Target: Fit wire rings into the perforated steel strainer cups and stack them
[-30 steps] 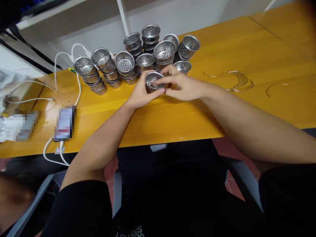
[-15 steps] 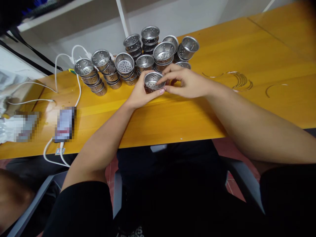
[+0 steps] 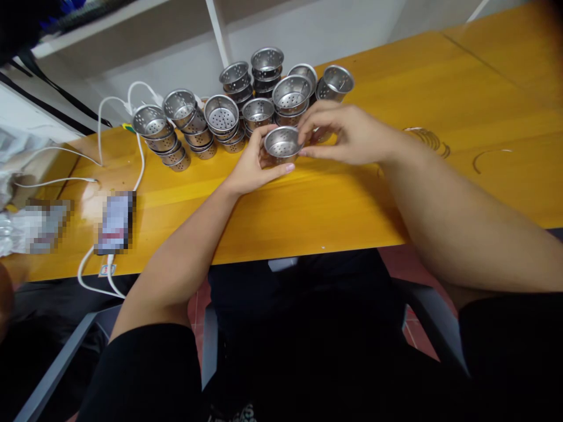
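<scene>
A perforated metal strainer cup (image 3: pixel 281 136) is held between my two hands, its open mouth facing up. My left hand (image 3: pixel 253 167) curls loosely around its left side, the fingers behind and the thumb passing low in front. From the right, my right hand (image 3: pixel 341 135) pinches the cup's rim between thumb and fingers; its other fingers are partly hidden. Just behind my hands, a stack of strainer cups (image 3: pixel 291 97) stands with a shorter stack (image 3: pixel 258 111) to its left.
More stacked strainer cups (image 3: pixel 152 123) stand at the left, with a tilted cup (image 3: pixel 335 83) at the right. Thin curved strips (image 3: pixel 428 139) lie on the yellow table (image 3: pixel 308 217). A phone (image 3: pixel 115 223) with white cables (image 3: pixel 141 161) and a clear plastic bag (image 3: pixel 13 231) are at left.
The held cup has shifted slightly right and tilted. My right hand has moved up and right, its fingers now on the rim rather than inside the cup. My left thumb has dropped from the rim.
</scene>
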A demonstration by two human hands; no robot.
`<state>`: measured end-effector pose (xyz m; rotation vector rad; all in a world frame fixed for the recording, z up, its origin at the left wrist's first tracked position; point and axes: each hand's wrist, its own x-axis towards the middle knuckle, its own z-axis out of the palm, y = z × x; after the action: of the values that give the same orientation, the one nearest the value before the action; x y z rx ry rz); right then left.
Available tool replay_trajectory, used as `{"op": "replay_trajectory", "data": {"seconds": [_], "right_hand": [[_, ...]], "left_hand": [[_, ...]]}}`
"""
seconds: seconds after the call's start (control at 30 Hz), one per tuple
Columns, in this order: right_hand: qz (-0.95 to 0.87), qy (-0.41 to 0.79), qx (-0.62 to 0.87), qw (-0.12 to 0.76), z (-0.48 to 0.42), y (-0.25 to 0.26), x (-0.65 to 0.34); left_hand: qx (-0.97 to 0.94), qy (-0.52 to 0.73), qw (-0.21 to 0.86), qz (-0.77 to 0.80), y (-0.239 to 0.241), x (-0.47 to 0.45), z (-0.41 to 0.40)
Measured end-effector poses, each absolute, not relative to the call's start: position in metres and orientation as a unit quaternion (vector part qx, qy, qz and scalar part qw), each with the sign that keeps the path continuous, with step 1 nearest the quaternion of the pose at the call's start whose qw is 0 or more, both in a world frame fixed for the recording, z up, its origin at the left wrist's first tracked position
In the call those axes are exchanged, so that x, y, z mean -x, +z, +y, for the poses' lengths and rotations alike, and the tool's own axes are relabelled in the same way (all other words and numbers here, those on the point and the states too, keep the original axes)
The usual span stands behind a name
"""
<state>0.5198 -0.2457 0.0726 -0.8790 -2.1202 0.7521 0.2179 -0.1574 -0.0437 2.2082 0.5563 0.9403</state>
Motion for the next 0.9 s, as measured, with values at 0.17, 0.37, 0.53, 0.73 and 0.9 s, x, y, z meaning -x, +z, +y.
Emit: {"op": "replay_trajectory", "data": {"seconds": [0.17, 0.37, 0.53, 0.73, 0.9], "right_hand": [[-0.803, 0.173, 0.440, 0.364, -0.241, 0.087, -0.574], [-0.774, 0.127, 0.558, 0.271, -0.229, 0.085, -0.590], [-0.755, 0.140, 0.575, 0.283, -0.224, 0.075, -0.572], [-0.750, 0.119, 0.593, 0.267, -0.222, 0.069, -0.566], [-0.743, 0.128, 0.609, 0.247, -0.221, 0.069, -0.563]], "left_hand": [[-0.823, 0.343, 0.379, 0.247, -0.039, -0.213, -0.154], [-0.825, 0.339, 0.378, 0.248, -0.034, -0.211, -0.156], [-0.832, 0.330, 0.363, 0.261, -0.026, -0.211, -0.166], [-0.833, 0.326, 0.357, 0.268, -0.023, -0.212, -0.171], [-0.836, 0.321, 0.362, 0.260, -0.023, -0.213, -0.171]]}}
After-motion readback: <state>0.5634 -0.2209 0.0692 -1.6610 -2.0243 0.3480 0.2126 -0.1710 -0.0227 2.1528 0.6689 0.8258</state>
